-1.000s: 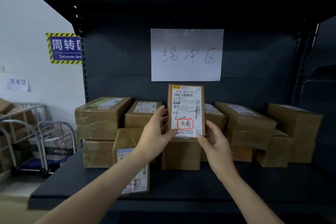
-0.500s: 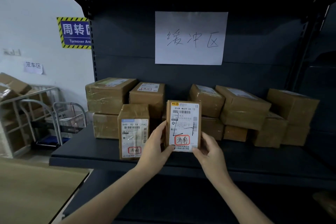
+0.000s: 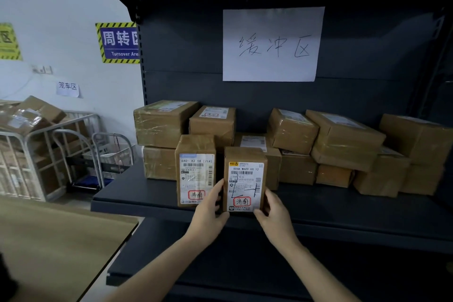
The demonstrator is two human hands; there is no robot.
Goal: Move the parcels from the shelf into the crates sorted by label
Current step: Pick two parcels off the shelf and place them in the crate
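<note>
The left hand [image 3: 210,213] and the right hand [image 3: 274,216] are being clamped on the lower corners of an upright parcel [image 3: 244,179], label forward, at the front edge of the shelf [image 3: 343,206]. A second labelled parcel [image 3: 196,169] is being crowded just beside it at nine o'clock. Stacked boxes [image 3: 343,135] are being massed behind, from twelve to three o'clock.

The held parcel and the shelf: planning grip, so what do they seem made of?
Parcel: brown cardboard, matte, with a white paper label stuck on front. Shelf: probably painted metal, dark matte grey, judging by its thin folded front lip.
</note>
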